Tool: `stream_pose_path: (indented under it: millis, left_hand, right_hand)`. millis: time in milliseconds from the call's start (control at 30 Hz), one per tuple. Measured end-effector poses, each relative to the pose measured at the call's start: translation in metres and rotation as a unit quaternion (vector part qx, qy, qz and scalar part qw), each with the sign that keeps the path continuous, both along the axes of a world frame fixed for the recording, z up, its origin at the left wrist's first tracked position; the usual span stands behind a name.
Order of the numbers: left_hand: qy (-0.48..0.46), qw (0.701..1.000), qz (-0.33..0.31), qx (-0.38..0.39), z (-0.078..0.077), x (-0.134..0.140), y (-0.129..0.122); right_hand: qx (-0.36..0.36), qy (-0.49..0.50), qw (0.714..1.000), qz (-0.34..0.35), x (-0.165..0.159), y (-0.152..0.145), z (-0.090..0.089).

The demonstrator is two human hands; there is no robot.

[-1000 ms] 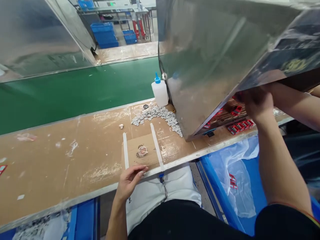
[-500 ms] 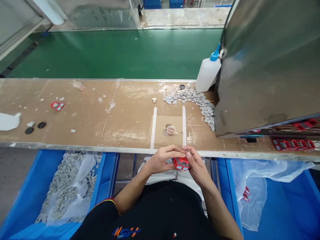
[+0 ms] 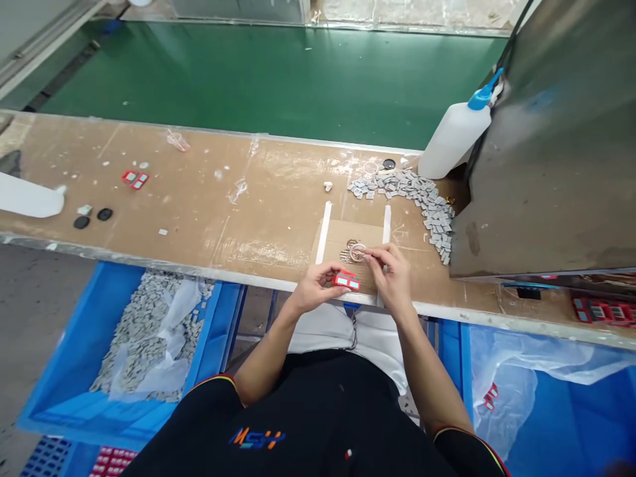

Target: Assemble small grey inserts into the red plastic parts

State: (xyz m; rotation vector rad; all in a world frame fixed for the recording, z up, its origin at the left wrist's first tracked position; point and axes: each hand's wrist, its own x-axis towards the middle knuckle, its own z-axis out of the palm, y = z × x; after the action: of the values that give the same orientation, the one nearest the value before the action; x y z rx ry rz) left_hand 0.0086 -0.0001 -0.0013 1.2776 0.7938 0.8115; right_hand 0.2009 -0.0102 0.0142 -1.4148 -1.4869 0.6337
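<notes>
My left hand [image 3: 314,287] grips a small red plastic part [image 3: 346,281] with two pale window-like panels, just over the table's front edge. Fingers of my right hand [image 3: 391,273] are pinched at the rim of a small round clear dish [image 3: 356,252]; what they hold, if anything, is too small to make out. The dish rests on a cardboard piece [image 3: 348,230] between two white tape strips, beside dark stains. Behind it lies a curved pile of small grey tiles [image 3: 415,189].
A white squeeze bottle [image 3: 453,142] with a blue nozzle leans by a metal panel [image 3: 556,165] on the right. Another red part [image 3: 134,179] and black discs [image 3: 105,214] lie leftward. Blue bins [image 3: 64,377] stand below the table; a green belt [image 3: 258,79] runs behind.
My hands have moved apart. The left hand carries the red part slightly forward and left; the right hand has reached forward to the dish. The camera view has tilted down and turned.
</notes>
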Motion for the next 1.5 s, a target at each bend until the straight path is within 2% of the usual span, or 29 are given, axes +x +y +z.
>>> stream_pose_path:
  millis: [167, 333, 533, 667, 767, 900, 1167, 1500]
  left_hand:
    - [0.060, 0.997, -0.027, 0.041, 0.007, 0.002, 0.005]
    - [0.096, 0.990, -0.020, 0.101, 0.008, 0.005, 0.002]
    - [0.134, 0.981, -0.009, 0.138, 0.008, 0.007, 0.000]
    - [0.142, 0.977, -0.012, 0.160, 0.009, 0.008, 0.000]
    - [0.158, 0.972, -0.015, 0.174, 0.010, 0.007, 0.000]
    - [0.181, 0.966, -0.011, 0.187, 0.010, 0.007, 0.000]
    - [0.199, 0.961, -0.024, 0.192, 0.009, 0.006, 0.000]
    - [0.183, 0.963, -0.023, 0.196, 0.006, 0.004, -0.001]
  right_hand:
    - [0.029, -0.022, 0.999, -0.021, -0.005, 0.004, -0.003]
    - [0.005, 0.055, 0.998, -0.043, -0.004, 0.006, -0.007]
    - [0.008, 0.102, 0.994, -0.037, 0.003, -0.008, 0.007]
    - [0.013, 0.071, 0.996, -0.049, 0.007, -0.026, 0.021]
    - [0.030, 0.049, 0.998, -0.038, 0.006, -0.034, 0.024]
    - [0.041, 0.043, 0.998, -0.030, 0.003, -0.037, 0.021]
    - [-0.004, 0.029, 1.000, -0.007, -0.002, -0.037, 0.014]
    - [0.034, -0.021, 0.999, 0.026, -0.002, -0.034, 0.018]
